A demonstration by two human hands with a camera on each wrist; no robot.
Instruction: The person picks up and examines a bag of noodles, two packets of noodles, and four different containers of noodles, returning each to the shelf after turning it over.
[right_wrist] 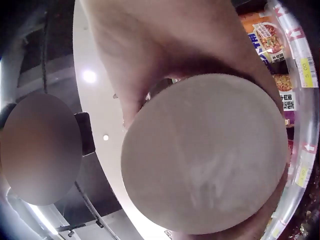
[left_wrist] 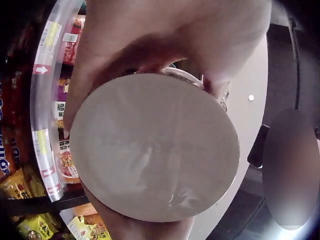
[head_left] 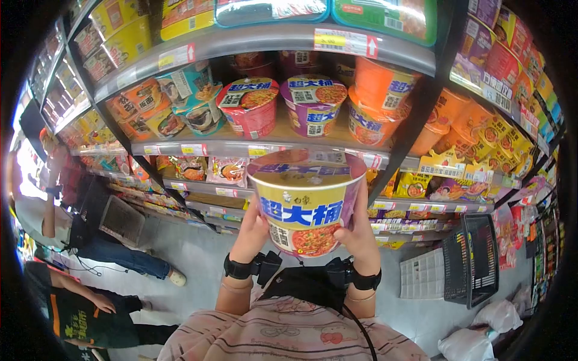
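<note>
A large instant noodle tub [head_left: 304, 207], purple and cream with blue lettering, is held up in front of the body in the head view. My left hand [head_left: 251, 231] grips its left side and my right hand [head_left: 356, 234] its right side, the right thumb lying on the front label. Both wrist views look up at the tub's plain pale base, with the palms curved around the wall; some fingers are hidden behind it. Beyond the tub, a shelf holds a similar purple tub [head_left: 313, 108], a red tub [head_left: 247, 108] and stacked orange tubs [head_left: 382, 84].
Metal shelf edges [head_left: 271, 54] with price tags run across the front. A grey and black shopping basket [head_left: 472, 262] and white plastic bags [head_left: 475, 346] are on the floor at right. At left are a person in a dark apron [head_left: 75, 316], other people and another basket [head_left: 120, 219].
</note>
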